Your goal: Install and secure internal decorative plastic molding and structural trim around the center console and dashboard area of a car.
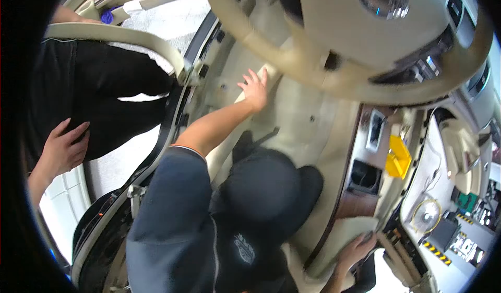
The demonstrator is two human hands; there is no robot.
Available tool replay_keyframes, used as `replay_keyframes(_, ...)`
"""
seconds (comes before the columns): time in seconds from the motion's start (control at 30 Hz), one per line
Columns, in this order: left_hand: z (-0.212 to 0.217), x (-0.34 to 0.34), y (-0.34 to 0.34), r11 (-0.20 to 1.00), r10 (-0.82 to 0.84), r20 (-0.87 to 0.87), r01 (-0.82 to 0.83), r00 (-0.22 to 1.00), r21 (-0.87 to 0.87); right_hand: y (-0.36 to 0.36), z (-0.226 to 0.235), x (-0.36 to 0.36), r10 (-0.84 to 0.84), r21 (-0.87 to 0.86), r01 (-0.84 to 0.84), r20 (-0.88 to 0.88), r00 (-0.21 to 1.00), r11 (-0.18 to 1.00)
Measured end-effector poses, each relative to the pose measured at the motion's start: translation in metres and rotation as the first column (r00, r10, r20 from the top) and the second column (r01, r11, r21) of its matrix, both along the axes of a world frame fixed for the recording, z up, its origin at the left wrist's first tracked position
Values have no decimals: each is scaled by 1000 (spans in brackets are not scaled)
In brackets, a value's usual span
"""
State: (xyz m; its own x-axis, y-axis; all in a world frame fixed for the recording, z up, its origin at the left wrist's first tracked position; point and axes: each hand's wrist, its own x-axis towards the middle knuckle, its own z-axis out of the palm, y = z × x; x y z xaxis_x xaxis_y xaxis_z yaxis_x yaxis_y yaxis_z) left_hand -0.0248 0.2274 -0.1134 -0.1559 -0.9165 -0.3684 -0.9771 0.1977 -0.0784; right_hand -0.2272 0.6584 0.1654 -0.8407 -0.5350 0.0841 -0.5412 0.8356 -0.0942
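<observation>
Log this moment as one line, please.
left hand: open, at beige trim | right hand: at beige armrest | ahead: steering wheel

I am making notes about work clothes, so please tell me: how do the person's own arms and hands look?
The left arm has a short, dark sleeve with a thin orange edge. The visible part of the right arm is bare; its sleeve is out of view. I see no gloves on the left hand or right hand.
</observation>
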Motion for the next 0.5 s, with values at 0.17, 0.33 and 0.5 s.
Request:
replay_keyframes(0.17,39,60,45,961,205,-58,-189,977,203,2,-3,-11,48,32,-50,49,998,998)
replay_keyframes(0.33,42,56,38,948,171,-79,-143,982,283,1,0,-10,57,76,-62,72,996,995)
replay_keyframes(0.5,74,72,12,968,53,-226,5,973,249,-8,12,-12,-38,93,24,143,989,995)
